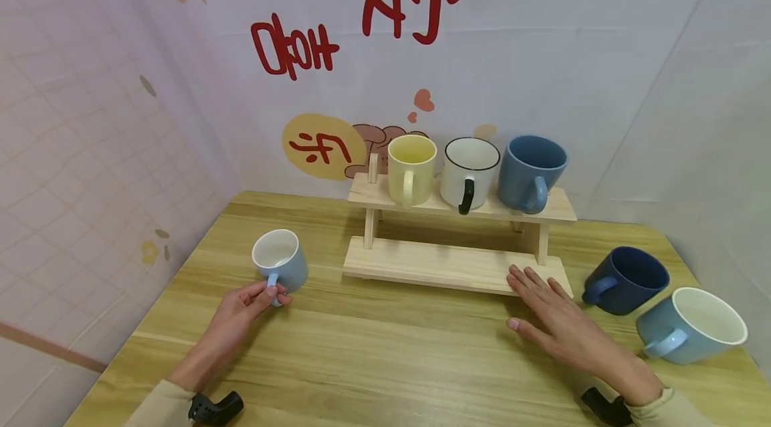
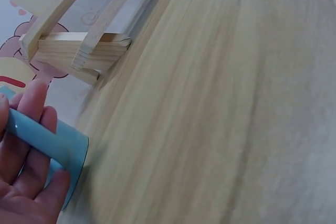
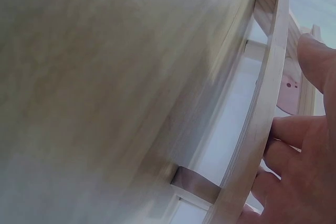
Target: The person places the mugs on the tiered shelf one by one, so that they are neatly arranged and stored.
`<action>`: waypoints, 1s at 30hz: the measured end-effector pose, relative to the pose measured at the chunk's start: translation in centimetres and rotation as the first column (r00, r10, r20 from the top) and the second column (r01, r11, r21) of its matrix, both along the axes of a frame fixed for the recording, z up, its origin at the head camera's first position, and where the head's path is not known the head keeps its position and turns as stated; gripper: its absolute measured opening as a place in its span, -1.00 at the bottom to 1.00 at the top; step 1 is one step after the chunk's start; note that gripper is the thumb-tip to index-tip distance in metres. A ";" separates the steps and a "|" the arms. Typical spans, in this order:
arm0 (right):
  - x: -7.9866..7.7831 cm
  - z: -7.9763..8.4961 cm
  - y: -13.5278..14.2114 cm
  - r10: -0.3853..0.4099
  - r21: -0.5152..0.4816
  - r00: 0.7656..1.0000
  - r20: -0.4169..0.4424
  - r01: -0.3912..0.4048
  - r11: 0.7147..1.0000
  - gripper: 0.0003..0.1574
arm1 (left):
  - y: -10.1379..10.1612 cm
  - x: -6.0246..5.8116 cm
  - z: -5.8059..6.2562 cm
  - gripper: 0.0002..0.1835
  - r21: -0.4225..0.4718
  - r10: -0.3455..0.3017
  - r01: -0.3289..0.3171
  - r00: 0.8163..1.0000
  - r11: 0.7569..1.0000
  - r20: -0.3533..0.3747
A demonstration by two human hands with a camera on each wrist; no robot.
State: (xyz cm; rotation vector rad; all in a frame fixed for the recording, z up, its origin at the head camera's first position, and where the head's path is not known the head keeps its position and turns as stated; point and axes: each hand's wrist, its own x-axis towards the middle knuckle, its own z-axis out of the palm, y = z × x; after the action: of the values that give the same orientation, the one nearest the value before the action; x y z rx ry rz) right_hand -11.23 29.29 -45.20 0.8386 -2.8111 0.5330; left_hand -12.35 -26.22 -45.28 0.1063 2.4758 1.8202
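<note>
A light blue mug (image 1: pixel 289 268) with a white inside stands at the left of the table. My left hand (image 1: pixel 243 310) pinches its handle between thumb and fingers. In the left wrist view, fingers pass through the handle (image 2: pixel 39 137). My right hand (image 1: pixel 563 323) lies with its fingers extended, the fingertips on the right end of the lower board of a two-tier wooden rack (image 1: pixel 434 263). In the right wrist view the fingers reach over the edge of that board (image 3: pixel 262 114). On the upper board stand a yellow mug (image 1: pixel 415 173), a white mug with a black handle (image 1: pixel 466 176) and a blue mug (image 1: pixel 524 176).
To the right of the rack stands a navy mug (image 1: pixel 623 286), with another light blue mug (image 1: pixel 693 333) just in front of it, near the table's right side. A white printed cloth (image 1: pixel 512 79) hangs behind the wooden table (image 1: pixel 385 360) and along its sides.
</note>
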 end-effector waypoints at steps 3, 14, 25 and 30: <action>0.0 0.1 0.0 0.000 0.004 1.000 -0.004 0.000 1.000 -0.09 | 0.1 0.3 -0.1 -0.61 0.016 0.018 -0.017 1.000 1.000 -0.024; 0.0 0.0 0.0 -0.001 0.007 1.000 -0.006 0.001 1.000 -0.08 | 0.0 1.0 -0.1 -0.65 -0.022 0.071 -0.074 0.990 0.997 -0.121; 0.0 0.0 0.0 0.002 -0.003 1.000 -0.015 -0.002 1.000 -0.08 | 0.8 1.5 1.7 -0.72 -0.004 0.054 -0.056 0.975 0.998 -0.216; 0.0 0.0 -0.1 0.006 -0.008 1.000 -0.014 -0.006 1.000 -0.08 | 1.8 2.0 2.7 -0.75 0.011 0.045 -0.044 0.970 0.999 -0.240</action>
State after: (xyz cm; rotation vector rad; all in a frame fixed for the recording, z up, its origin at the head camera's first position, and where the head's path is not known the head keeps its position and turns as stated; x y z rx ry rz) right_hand -11.25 29.19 -45.17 0.8460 -2.7933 0.5368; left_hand -10.35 -24.47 -42.56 0.2906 2.6515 1.9380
